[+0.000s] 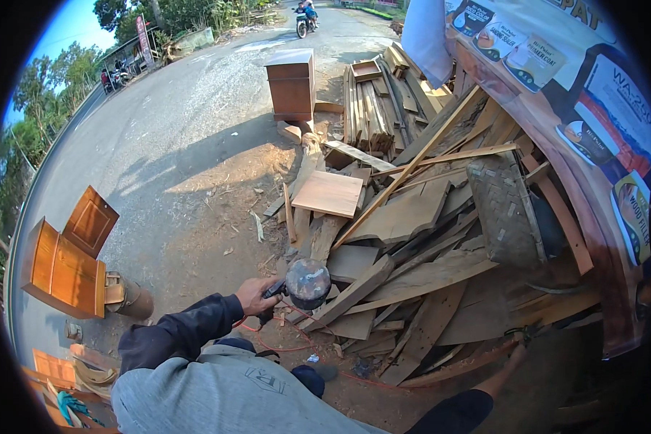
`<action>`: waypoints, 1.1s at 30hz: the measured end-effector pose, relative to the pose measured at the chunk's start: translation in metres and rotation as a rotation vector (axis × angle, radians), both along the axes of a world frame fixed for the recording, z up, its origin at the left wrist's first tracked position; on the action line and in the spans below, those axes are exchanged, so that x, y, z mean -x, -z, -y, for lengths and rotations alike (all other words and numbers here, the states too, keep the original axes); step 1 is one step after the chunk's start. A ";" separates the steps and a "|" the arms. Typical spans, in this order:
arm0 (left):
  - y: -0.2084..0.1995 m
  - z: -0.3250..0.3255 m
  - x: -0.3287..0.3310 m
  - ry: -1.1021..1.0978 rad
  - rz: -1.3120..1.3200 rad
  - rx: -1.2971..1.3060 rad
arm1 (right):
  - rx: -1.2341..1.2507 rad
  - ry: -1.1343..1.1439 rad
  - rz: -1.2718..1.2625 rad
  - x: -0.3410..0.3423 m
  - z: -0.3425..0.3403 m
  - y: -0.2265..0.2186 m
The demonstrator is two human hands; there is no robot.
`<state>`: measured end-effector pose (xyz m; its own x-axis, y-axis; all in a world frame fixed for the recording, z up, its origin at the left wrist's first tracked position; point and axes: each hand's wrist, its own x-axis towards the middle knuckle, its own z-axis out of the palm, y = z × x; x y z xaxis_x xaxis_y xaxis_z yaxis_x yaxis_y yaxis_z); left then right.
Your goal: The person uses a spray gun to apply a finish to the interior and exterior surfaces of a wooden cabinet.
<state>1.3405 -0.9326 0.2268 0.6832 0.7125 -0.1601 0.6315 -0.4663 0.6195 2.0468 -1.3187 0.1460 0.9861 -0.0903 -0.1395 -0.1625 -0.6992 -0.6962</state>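
Observation:
My left hand (pixel 255 296) is closed round the dark handle of a spray gun. The gun's round, paint-stained cup (pixel 308 283) stands above the grip, and an orange hose (pixel 286 349) trails below it over the ground. Far to the right my right hand (pixel 514 353) reaches out low beside the wood pile, in shadow. Its fingers look closed at a small dark-green thing (pixel 522 333) whose kind I cannot make out. Beyond the spray gun, a flat reddish-brown wooden panel (pixel 328 192) lies on top of rough timber.
A large heap of planks and offcuts (pixel 412 271) fills the right, with a woven basket (pixel 505 210) and a printed banner (pixel 542 72) beside it. A brown cabinet (pixel 291 85) stands ahead. Orange-varnished furniture (pixel 64 267) is at left. A motorcycle (pixel 305 23) is on the road.

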 end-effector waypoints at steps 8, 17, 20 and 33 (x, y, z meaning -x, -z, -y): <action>-0.003 0.017 0.002 -0.060 0.013 0.007 | 0.073 -0.134 0.390 -0.007 0.002 0.023; -0.024 0.024 0.062 -0.067 0.157 -0.012 | -0.874 0.169 0.286 0.100 -0.029 -0.033; -0.024 0.024 0.089 -0.037 0.276 -0.036 | -1.115 0.039 -0.292 0.183 -0.022 0.036; -0.055 0.002 0.198 -0.031 0.469 0.158 | -0.929 -1.044 -1.264 0.576 -0.196 0.012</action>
